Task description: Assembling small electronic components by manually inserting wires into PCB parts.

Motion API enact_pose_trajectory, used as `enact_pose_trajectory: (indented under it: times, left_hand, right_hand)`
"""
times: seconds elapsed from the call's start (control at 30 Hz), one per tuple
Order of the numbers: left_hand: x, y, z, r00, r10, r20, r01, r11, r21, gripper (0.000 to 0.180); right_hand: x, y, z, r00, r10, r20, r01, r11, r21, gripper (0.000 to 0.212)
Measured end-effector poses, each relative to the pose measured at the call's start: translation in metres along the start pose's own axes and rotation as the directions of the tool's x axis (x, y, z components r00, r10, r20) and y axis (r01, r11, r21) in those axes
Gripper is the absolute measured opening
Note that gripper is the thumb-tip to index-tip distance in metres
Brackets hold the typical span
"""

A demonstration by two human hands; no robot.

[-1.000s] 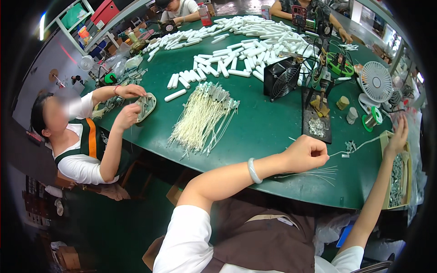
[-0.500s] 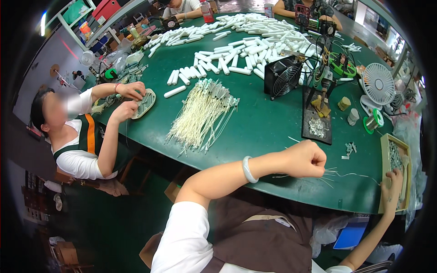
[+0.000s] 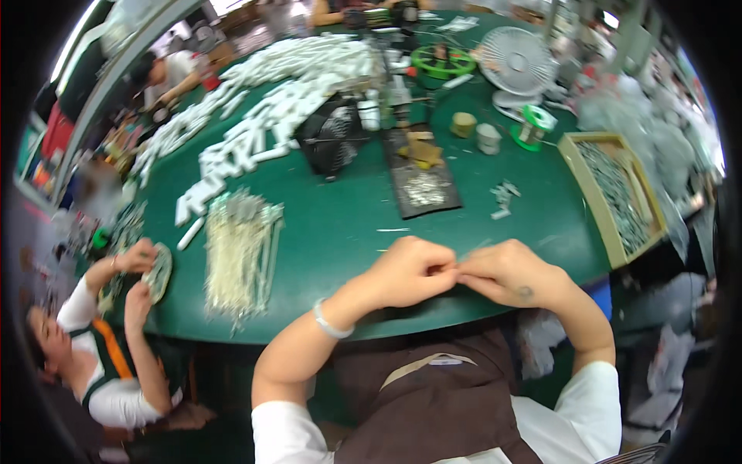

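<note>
My left hand (image 3: 413,272), with a pale bangle (image 3: 332,320) on the wrist, is closed in a fist over the front of the green table. Faint thin wires (image 3: 474,248) show just past its fingers; the rest of them is hidden. My right hand (image 3: 516,272) is pinched, its fingertips meeting the left hand's. What it pinches is too small and blurred to make out. Beyond my hands lies a dark board (image 3: 425,174) with a heap of silvery bits. A cardboard box (image 3: 610,236) of small grey metal pieces stands at the right.
A bundle of cream wires with grey ends (image 3: 239,255) lies left. Behind are many white tubes (image 3: 270,100), a black fan (image 3: 332,135), a white fan (image 3: 516,62) and a solder spool (image 3: 533,127). Loose metal pieces (image 3: 505,198) lie near the box. A co-worker (image 3: 100,356) sits at the left.
My right hand has left the box of metal pieces and come in to my left hand. My view has turned to the right, so the table's things appear further left.
</note>
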State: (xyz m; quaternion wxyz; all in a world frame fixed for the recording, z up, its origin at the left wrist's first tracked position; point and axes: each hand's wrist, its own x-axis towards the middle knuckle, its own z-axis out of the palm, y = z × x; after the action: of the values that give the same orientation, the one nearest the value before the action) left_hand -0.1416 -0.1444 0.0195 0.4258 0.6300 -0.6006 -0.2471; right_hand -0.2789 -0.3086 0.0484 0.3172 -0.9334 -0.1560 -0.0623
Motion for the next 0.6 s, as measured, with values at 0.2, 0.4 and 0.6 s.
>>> enact_pose_trajectory:
  times: [0.2,0.4,0.6]
  left_hand:
    - [0.001,0.003,-0.006,0.991,0.003,0.137,-0.009,0.999,0.045,0.015]
    - [0.007,0.003,-0.03,0.892,-0.221,-0.394,0.315,0.929,0.193,0.016]
    - [-0.003,-0.021,-0.05,0.877,-0.2,-0.437,0.375,0.853,0.363,0.008]
  right_hand:
    - [-0.005,0.01,-0.017,0.959,0.158,0.237,-0.154,0.987,-0.034,0.014]
    - [-0.015,0.083,-0.043,0.93,0.331,-0.162,-0.358,0.915,-0.186,0.014]
    - [-0.011,0.092,-0.037,0.943,0.309,-0.124,-0.324,0.937,-0.131,0.011]
